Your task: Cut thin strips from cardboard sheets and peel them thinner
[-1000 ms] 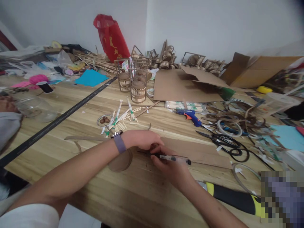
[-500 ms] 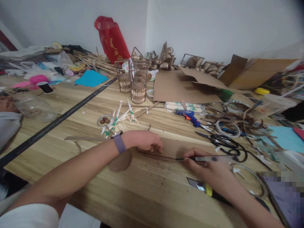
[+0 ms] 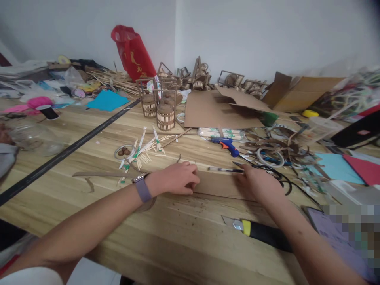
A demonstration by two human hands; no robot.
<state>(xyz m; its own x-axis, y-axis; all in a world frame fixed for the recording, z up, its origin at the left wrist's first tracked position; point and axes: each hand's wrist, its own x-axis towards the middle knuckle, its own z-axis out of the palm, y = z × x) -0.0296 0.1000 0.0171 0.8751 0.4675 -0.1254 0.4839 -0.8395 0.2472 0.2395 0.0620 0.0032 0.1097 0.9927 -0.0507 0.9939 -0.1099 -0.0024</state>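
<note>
My left hand [image 3: 182, 178], with a watch on the wrist, lies over the left end of a brown cardboard strip [image 3: 218, 185]. Its fingers are bent and press down on the strip. My right hand [image 3: 261, 182] is over the strip's right end, its fingers closed at the dark end of a slim pen [image 3: 224, 170], which points left along the strip's far edge; the fingertips are partly hidden. Nearer to me, a utility knife [image 3: 258, 232] with a black and yellow handle lies under my right forearm, blade out. A round cardboard disc [image 3: 148, 205] is mostly covered by my left wrist.
Beyond the strip lie a blue glue gun [image 3: 227, 145], loose sticks [image 3: 148, 148] and a ring holding brown balls [image 3: 124, 151]. Small lidded baskets [image 3: 165, 115] stand farther back, beside cardboard sheets [image 3: 210, 111]. At the left edge, another person's sleeve [image 3: 6, 156] shows.
My right hand has moved away from the strip's near edge to its far side, and the pen now points left there. The utility knife is more exposed. The view has shifted slightly.
</note>
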